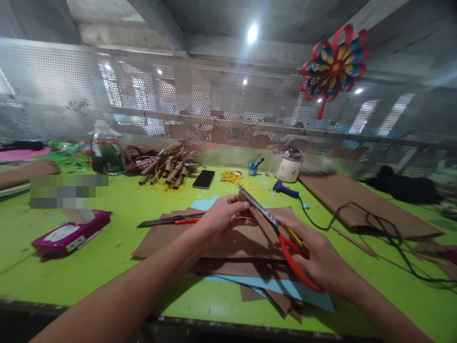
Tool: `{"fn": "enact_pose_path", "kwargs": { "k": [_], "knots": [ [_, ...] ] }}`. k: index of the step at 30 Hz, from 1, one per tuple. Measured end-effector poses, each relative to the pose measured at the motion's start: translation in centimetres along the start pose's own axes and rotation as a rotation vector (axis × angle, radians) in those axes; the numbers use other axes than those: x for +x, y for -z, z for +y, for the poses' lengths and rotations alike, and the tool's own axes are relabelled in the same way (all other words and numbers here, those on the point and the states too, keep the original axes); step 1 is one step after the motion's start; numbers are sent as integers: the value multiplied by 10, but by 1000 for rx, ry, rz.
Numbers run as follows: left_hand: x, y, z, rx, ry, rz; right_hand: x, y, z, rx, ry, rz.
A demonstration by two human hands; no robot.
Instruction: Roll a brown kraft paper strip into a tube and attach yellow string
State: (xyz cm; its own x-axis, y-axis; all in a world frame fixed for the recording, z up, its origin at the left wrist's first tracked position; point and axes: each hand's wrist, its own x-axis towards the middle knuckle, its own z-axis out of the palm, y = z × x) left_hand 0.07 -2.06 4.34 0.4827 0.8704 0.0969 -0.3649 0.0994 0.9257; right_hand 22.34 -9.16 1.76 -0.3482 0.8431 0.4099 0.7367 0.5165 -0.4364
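Observation:
My left hand point(222, 218) pinches a narrow strip of brown paper point(264, 226) above the middle of the table. In my right hand point(320, 250) is a pair of scissors point(295, 267) with red and yellow handles, its fingers wrapped around them. The metal blades point up and to the left, along the strip and close to my left fingertips. Below both hands lies a stack of brown paper sheets point(160, 242), with light blue paper point(310, 291) under it. A long tool with a dark blade and red part point(187, 218) rests on the stack beside my left wrist.
A purple power strip point(71, 233) sits at left. Behind stand rolled brown paper tubes point(171, 171), a phone point(203, 179), yellow string point(231, 176) and a white jar point(290, 166). A blue glue gun point(286, 189) trails its black cord right, beside folded brown paper point(367, 205).

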Motion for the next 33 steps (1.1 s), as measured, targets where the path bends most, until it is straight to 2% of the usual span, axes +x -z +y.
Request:
{"fn": "enact_pose_path", "kwargs": {
  "k": [8,14,19,23,28,33],
  "knots": [
    [0,-3,2,0,13,19,0,-2,1,24,4,2],
    [0,-4,5,-2,31,15,0,-4,-1,67,-42,55],
    [-1,-4,7,16,35,58,5,5,10,153,-217,107],
    [1,-2,6,32,18,69,8,15,29,132,-370,62],
    [6,5,3,71,-50,104,0,17,47,-148,-257,63],
    [8,9,3,109,-99,70,-6,15,52,-262,-192,-151]
  ]
}}
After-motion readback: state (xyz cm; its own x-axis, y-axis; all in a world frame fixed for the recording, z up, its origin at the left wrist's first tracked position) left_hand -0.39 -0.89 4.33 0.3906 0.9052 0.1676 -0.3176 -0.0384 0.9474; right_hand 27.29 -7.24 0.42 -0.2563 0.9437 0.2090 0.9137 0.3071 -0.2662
